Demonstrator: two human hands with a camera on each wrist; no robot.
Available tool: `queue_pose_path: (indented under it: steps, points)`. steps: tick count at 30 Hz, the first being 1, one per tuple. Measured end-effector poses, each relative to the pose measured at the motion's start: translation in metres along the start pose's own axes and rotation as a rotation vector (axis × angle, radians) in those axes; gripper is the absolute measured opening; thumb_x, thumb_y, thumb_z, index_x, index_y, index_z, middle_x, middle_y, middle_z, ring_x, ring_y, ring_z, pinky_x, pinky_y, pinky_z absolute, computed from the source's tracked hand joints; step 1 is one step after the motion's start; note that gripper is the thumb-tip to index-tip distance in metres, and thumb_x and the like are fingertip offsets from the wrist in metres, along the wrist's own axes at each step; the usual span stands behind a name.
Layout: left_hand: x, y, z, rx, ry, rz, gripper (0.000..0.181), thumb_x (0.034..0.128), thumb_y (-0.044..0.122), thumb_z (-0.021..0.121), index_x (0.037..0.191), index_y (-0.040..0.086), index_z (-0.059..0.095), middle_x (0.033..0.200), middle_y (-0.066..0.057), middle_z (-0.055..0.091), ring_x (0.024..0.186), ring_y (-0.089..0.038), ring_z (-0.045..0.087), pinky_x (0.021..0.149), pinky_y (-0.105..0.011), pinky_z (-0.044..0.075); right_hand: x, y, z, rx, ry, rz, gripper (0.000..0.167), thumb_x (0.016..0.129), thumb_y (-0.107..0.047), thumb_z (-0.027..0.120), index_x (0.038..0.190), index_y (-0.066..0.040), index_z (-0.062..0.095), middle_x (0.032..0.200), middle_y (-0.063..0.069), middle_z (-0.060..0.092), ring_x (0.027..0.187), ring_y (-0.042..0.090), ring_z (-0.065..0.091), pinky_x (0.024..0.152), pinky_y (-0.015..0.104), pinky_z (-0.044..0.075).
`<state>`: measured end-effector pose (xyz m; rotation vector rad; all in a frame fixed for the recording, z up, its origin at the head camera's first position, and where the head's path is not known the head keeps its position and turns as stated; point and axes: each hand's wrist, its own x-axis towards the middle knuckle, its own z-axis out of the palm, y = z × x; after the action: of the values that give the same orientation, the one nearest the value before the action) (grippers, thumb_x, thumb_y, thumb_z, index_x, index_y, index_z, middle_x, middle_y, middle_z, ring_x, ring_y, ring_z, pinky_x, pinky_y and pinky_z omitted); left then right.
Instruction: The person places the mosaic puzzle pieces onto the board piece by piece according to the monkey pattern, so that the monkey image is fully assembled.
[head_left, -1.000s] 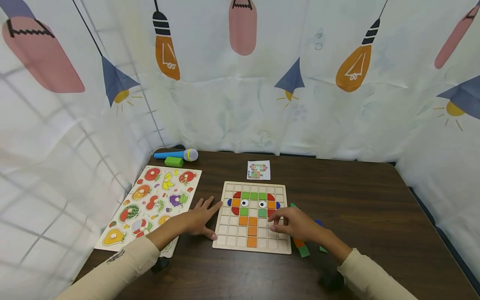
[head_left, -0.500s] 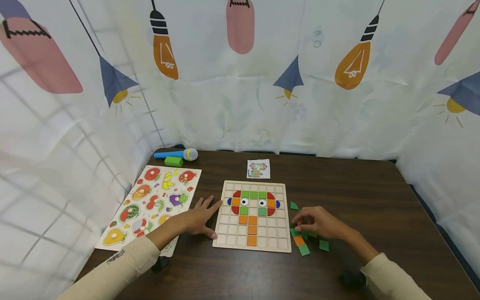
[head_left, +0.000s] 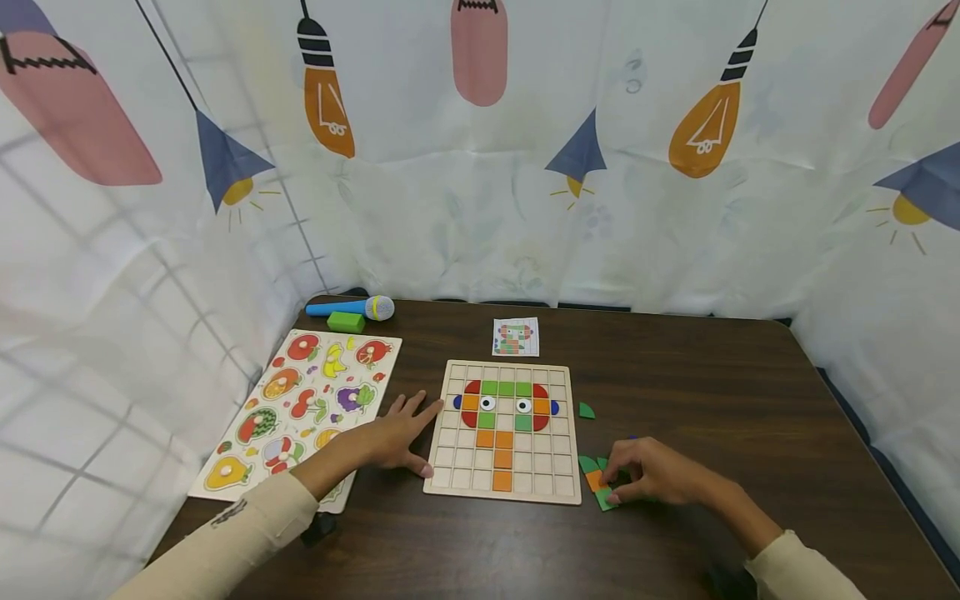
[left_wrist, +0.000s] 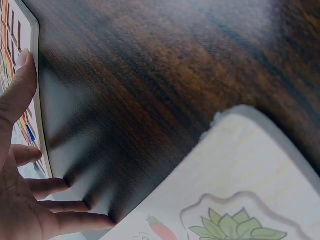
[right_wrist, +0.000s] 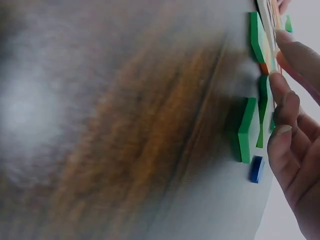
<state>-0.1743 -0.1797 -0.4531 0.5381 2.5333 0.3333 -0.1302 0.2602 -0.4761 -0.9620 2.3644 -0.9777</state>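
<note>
My left hand (head_left: 393,435) lies spread beside the wooden grid board (head_left: 442,462), its thumb and fingertips touching the board's left edge. Set into the board are red, orange, green and blue tiles with two eye tiles, forming a face and an orange column (head_left: 503,460). My right hand (head_left: 652,471) is at the small pile right of the board, its thumb and index finger apart over green and orange tiles (head_left: 593,481). No lifted tile shows between those fingers. In the right wrist view, a green tile (right_wrist: 248,131) and a blue piece (right_wrist: 257,169) lie below the hand.
A fruit puzzle board (head_left: 258,454) lies on the left. Behind it are a green block (head_left: 346,322) and a toy microphone (head_left: 337,309). A small picture card (head_left: 516,337) lies beyond the grid board. One green quarter-round tile (head_left: 587,411) sits apart from the pile.
From over the grid board's right side, my right hand has moved right and toward me to the loose tiles. My left hand stays at the board's left edge.
</note>
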Motion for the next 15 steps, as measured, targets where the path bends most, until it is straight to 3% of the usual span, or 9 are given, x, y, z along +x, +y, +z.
queue_pose_path:
  steps: [8, 15]
  points:
    - [0.002, 0.000, 0.000, 0.012, -0.009, -0.014, 0.106, 0.0790, 0.049, 0.082, 0.161, 0.019, 0.022, 0.166, -0.023, 0.013, 0.150, -0.055, 0.011, 0.111, -0.070, 0.029, -0.003, -0.006, 0.005, -0.098, -0.026, 0.075, 0.022, 0.084, -0.044, 0.079, 0.101, -0.030, 0.077, 0.095, -0.017, 0.058, 0.078, -0.001, 0.052, 0.066, 0.020, 0.047]
    - [0.003, -0.001, 0.001, 0.014, -0.011, -0.019, 0.106, 0.0791, 0.049, 0.081, 0.161, 0.018, 0.022, 0.166, -0.023, 0.013, 0.150, -0.055, 0.011, 0.111, -0.070, 0.029, -0.005, -0.010, 0.011, -0.131, -0.003, 0.085, 0.024, 0.083, -0.044, 0.079, 0.102, -0.030, 0.076, 0.095, -0.017, 0.056, 0.078, -0.001, 0.050, 0.066, 0.019, 0.045]
